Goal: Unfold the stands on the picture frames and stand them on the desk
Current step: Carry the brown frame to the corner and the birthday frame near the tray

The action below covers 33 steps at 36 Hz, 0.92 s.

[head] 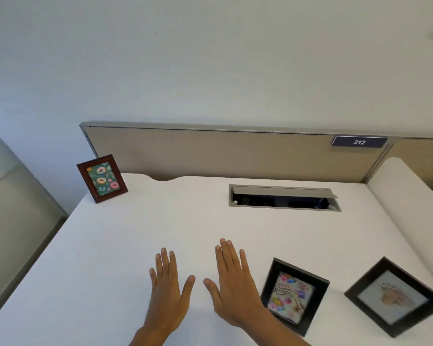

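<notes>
A brown frame (102,178) with a doughnut picture stands upright at the desk's far left corner. Two black frames lie face up at the near right: one with a birthday card (294,294), and one with a pale picture (395,297) further right. My left hand (167,285) and my right hand (231,283) hover palm down over the white desk (135,233) near its front middle, fingers straight and spread, holding nothing. My right hand is just left of the birthday frame, and my wrist overlaps that frame's lower left corner.
A grey cable tray (284,198) with its lid raised is set into the desk at the back right. A beige partition (223,153) with a "212" label (359,142) runs along the back. The desk's left edge drops off beside a grey panel.
</notes>
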Tool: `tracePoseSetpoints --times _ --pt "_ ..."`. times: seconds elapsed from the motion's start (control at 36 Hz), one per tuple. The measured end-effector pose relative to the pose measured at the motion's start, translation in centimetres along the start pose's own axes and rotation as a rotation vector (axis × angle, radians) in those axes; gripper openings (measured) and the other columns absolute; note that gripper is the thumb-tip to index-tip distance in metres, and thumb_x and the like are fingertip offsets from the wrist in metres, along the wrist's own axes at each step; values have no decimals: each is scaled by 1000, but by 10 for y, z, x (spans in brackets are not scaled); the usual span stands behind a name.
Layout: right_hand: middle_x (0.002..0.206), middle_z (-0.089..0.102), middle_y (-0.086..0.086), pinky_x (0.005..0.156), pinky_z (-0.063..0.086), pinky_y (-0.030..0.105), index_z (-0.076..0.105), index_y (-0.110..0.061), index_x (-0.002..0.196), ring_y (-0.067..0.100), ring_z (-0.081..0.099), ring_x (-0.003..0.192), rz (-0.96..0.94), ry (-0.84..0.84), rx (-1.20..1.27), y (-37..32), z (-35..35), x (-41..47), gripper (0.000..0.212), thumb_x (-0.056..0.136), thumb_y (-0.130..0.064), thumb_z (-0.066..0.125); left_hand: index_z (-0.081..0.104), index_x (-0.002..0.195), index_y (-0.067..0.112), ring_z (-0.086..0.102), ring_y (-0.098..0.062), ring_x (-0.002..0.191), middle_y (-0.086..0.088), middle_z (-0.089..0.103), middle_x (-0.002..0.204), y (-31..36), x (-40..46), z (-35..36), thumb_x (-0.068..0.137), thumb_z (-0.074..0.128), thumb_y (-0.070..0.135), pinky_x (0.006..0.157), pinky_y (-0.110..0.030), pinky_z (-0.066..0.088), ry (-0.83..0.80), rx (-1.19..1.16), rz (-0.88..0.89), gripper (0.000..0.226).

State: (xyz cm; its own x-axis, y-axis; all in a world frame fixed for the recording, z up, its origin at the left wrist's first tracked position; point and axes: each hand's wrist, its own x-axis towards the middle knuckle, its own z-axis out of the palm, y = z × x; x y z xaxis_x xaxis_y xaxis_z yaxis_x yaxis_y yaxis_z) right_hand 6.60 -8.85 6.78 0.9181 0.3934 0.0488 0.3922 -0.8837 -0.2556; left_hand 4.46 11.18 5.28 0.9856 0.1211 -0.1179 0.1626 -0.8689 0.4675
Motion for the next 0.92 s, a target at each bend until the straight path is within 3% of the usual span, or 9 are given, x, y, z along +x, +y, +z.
tracePoseSetpoints --times 0.28,0.53,0.64,0.75,0.92 --pt "184 -8 8 134 -4 54 11 -8 174 25 -15 169 124 99 -8 59 -41 -31 83 112 -62 21 -26 159 25 -34 -17 155 5 -39 166 77 -5 27 97 20 70 130 -48 -12 -11 25 147 89" --pt "185 -1 6 137 0 59 14 -11 175 24 -8 170 257 167 29 102 -69 -55 85 109 -65 20 -18 163 27 -30 -13 155 8 -32 169 138 -2 45 98 21 68 128 -42 -15 -60 -52 242 87" --pt "185 3 4 137 -7 54 14 -16 175 25 -3 171 371 179 68 122 -74 -69 83 109 -66 18 -13 165 32 -22 -24 159 4 -22 173 159 -2 52 99 25 65 129 -49 -2 -183 -168 163 83" --pt "184 12 6 138 -3 53 19 -17 174 26 5 171 460 190 149 138 -74 -88 79 110 -63 22 -3 165 37 -12 -31 162 2 -13 175 170 -7 59 103 31 62 128 -56 11 -298 -290 58 75" --pt "177 35 7 138 14 55 35 -14 168 26 26 166 592 249 373 153 -67 -111 66 114 -51 36 15 166 30 20 -23 161 2 20 174 177 -9 72 107 32 55 128 -43 24 -340 -423 68 66"
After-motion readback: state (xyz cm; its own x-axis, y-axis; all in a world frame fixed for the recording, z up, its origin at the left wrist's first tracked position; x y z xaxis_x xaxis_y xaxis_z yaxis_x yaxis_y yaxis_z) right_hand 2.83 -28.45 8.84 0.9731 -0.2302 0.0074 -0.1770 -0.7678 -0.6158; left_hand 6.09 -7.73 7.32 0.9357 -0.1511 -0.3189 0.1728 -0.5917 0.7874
